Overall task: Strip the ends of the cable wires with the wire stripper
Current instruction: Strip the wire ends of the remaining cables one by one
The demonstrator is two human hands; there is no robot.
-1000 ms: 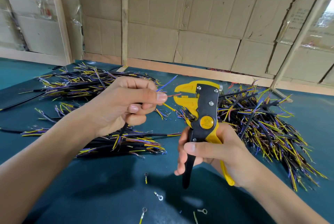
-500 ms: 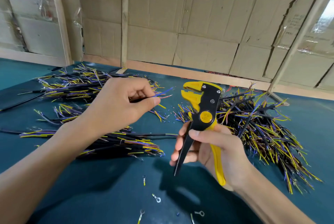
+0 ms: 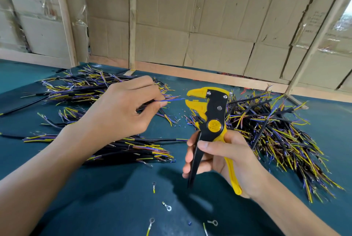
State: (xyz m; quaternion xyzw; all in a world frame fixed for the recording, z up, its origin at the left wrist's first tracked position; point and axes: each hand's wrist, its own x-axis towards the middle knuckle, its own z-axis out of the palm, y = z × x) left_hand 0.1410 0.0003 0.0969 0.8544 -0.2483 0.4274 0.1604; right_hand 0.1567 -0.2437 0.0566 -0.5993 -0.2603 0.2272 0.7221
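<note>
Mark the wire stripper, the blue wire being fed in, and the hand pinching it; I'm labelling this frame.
wire stripper point(image 3: 213, 110), head view, black jaw plate.
blue wire point(image 3: 176, 99), head view, free tip.
left hand point(image 3: 122, 110), head view, back of hand.

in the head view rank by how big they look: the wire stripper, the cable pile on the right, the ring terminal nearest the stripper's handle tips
1. cable pile, the largest
2. wire stripper, though held up nearer the camera, so it looks bigger than it is
3. ring terminal, by far the smallest

Glossy yellow-and-black plastic wire stripper point(image 3: 211, 119) with metal rivets; matt teal tabletop point(image 3: 106, 201); creased cardboard wall point(image 3: 190, 16).
</note>
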